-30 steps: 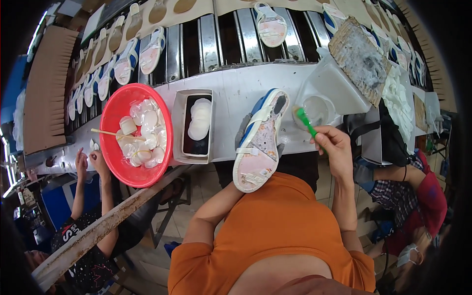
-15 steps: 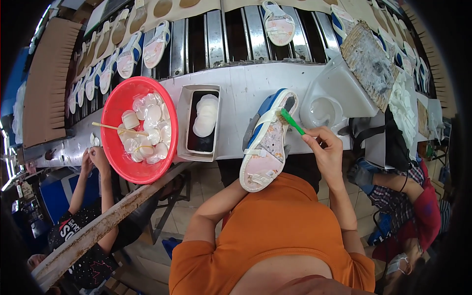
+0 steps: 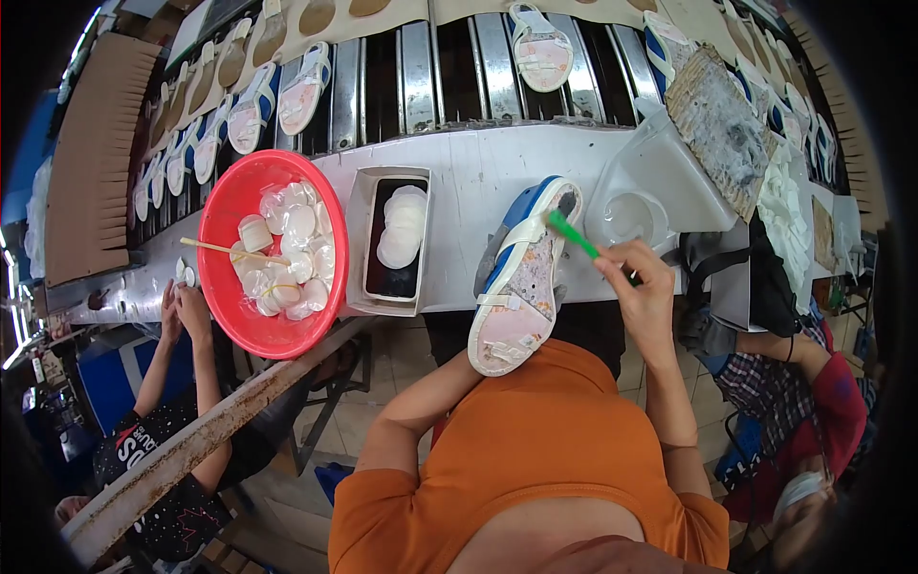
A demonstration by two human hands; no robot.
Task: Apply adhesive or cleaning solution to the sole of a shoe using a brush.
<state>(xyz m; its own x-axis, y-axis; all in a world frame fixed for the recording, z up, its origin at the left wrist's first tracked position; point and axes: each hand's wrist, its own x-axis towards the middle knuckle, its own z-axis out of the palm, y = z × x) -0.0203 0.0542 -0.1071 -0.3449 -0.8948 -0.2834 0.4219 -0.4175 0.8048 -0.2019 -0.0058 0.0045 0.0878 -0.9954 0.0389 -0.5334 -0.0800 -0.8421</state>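
A blue-and-white sandal upper on its last (image 3: 521,287) is held bottom up at the table's front edge, toe toward me. Grey-gloved fingers of my left hand (image 3: 490,256) show at its sides; the rest of that hand is hidden behind it. Between the thumb and fingers of my right hand (image 3: 639,287) is a small green brush (image 3: 576,236), shaped like a toothbrush. Its head is at the sandal's edge, near the heel; I cannot tell whether it touches. Right of the sandal stands a translucent plastic container (image 3: 622,182) with a round hollow.
A red basin (image 3: 337,225) holds round white discs and a thin stick. Beside it, a white box (image 3: 360,239) contains more discs. Sandals (image 3: 542,57) lie along a roller conveyor (image 3: 418,77) beyond. A stained corrugated board (image 3: 722,124) leans on the container. Co-workers sit at both sides.
The sandal and my left hand have shifted very slightly. My right hand and the brush have moved a little to the right. The co-worker at right has leaned differently.
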